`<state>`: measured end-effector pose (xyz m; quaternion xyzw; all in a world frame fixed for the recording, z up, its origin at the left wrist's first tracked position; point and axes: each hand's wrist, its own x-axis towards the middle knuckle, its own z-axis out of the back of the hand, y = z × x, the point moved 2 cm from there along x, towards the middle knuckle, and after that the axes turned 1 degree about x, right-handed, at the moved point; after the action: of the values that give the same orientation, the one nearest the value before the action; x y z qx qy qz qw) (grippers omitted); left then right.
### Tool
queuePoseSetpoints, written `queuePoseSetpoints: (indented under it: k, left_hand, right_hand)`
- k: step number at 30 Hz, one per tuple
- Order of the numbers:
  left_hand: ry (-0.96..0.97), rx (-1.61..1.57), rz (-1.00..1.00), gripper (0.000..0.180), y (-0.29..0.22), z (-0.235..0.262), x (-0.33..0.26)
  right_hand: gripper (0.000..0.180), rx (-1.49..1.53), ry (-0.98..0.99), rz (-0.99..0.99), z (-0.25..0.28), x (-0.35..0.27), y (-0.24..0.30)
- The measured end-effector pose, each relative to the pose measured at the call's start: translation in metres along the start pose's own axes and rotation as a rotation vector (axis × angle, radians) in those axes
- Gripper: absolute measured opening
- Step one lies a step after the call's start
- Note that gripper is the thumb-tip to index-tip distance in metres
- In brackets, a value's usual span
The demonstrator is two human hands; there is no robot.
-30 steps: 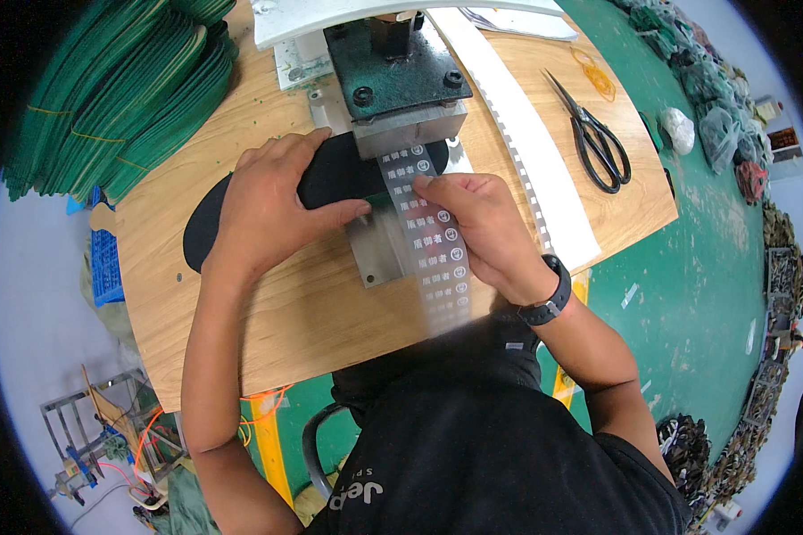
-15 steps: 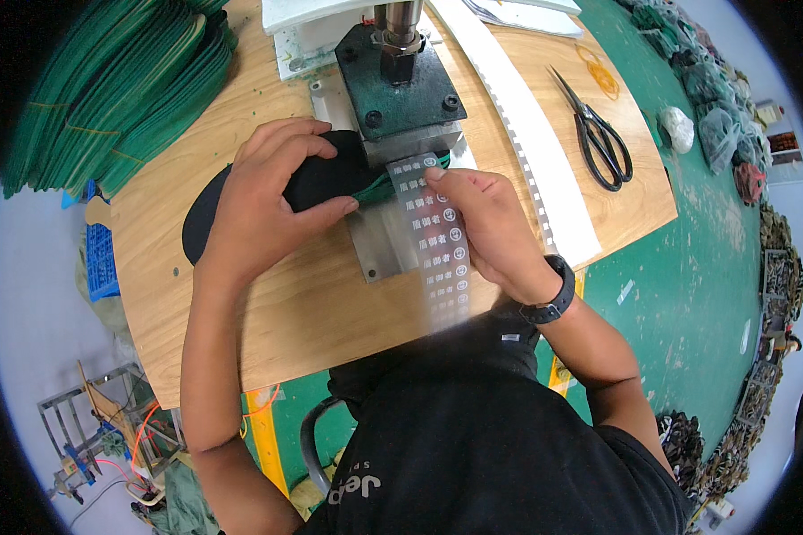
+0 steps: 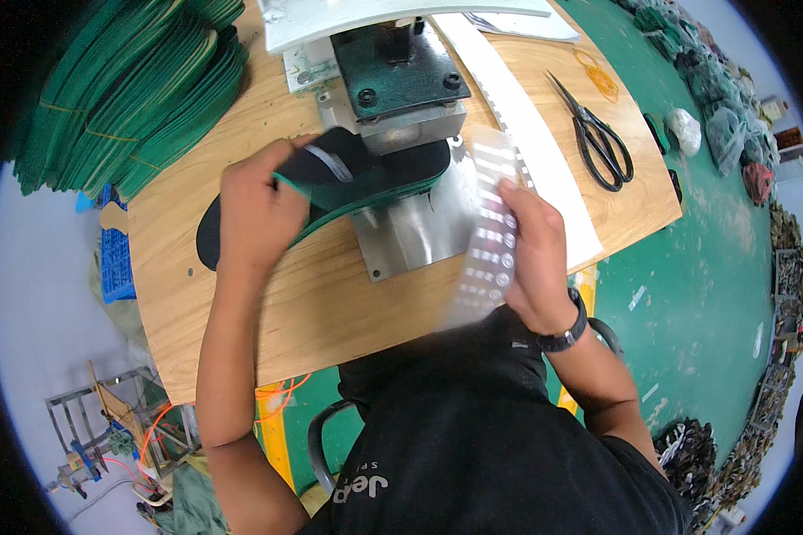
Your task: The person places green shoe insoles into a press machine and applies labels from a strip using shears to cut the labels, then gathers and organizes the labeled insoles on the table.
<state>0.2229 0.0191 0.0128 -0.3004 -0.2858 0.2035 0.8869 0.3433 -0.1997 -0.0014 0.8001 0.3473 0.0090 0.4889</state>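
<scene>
My left hand is closed on a black insole with a green edge, its end raised and bearing a blurred white mark. Under it, more black insoles with green sides lie over the steel plate, their tips below the press head. A clear film strip with rows of white prints is pinched in my right hand, apart from the insoles and smeared by motion. A black watch is on my right wrist.
Tall bundles of green insoles stand at the back left. Black-handled scissors and yellow rubber bands lie on the right of the wooden table. A long white strip runs beside the press.
The film strip has come away from the press toward the right in my right hand. My left hand has closed on the top insole and raised its end, uncovering a white mark.
</scene>
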Motion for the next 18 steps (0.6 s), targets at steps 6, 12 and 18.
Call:
queuePoseSetpoints:
  k: [6,12,18]
  left_hand:
    - [0.010,-0.088,0.095,0.018,-0.001,0.008,-0.001]
    - [0.013,-0.059,0.004,0.022,-0.005,0.011,-0.002]
    - [0.021,-0.070,0.028,0.023,0.000,0.008,-0.003]
  right_hand:
    - [0.019,-0.257,0.240,-0.115,-0.012,0.034,-0.024]
    - [0.022,-0.262,0.248,-0.180,-0.017,0.034,-0.021]
    - [0.022,-0.302,0.242,-0.202,-0.019,0.037,-0.022]
